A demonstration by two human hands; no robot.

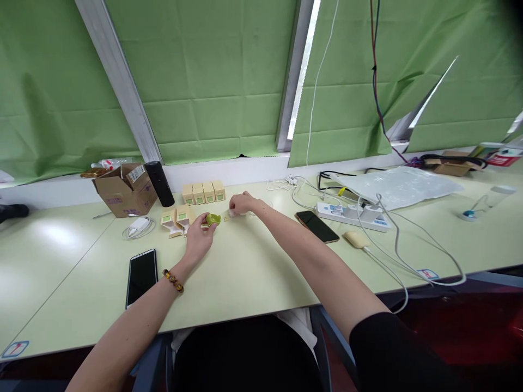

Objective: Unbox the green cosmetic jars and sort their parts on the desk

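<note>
"Black sleeve [400,354] closest to us, on the right arm. Where's the thing being handled?"

"That small green cup [213,220] is in the left hand [199,234], nearer the far edge of the desk [253,277] than the near one. Whether it touches the top, I can't tell."

"What could go wrong?"

"It sits at the fingertips, so I'd say a loosened pinch could drop it. A sideways nudge from either hand could scatter the little pale bits [226,219] beside it."

"And how open are the hands?"

"Left, half curled, gripping the cup. Right hand [242,203], fingers bunched, down at some clear plastic [236,214]; whether it grips that, I can't tell."

"Around them?"

"Two opened boxes [169,218] left of the cup, four small boxes [208,193] rowed by the far edge, one phone [141,275] toward the near edge on the left, another phone [317,226] in front of a power strip [378,222]."
</note>
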